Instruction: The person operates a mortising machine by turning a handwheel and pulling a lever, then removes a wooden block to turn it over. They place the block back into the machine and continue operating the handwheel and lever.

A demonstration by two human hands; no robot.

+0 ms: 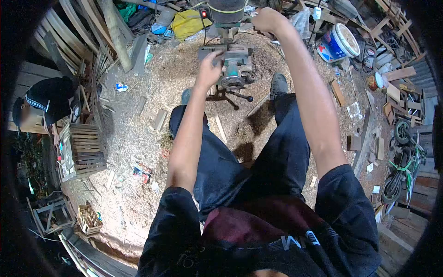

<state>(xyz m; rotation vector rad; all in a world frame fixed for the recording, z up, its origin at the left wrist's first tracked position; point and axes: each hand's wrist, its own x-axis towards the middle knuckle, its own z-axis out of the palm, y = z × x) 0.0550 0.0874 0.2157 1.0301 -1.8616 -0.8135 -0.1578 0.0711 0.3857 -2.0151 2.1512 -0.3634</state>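
A bench machine with a dark motor head (226, 11) stands at the top centre, a green and grey vise (233, 69) with a round handwheel (232, 82) below its head. My left hand (211, 69) is at the left side of the vise, fingers bent and somewhat apart, with nothing visible in them. To the right of the machine head is my right hand (268, 21), its fingers curled and partly hidden by the hand itself; whether it holds anything does not show. A black-knobbed lever (249, 99) sticks out under the vise.
Wood shavings cover the floor (138, 106). A person (50, 99) bends over a slatted wooden crate (85, 150) at left. A white and blue bucket (339, 42), wood offcuts (338, 92) and a green motorbike (406, 166) are at right. A yellow sack (190, 25) lies behind the machine.
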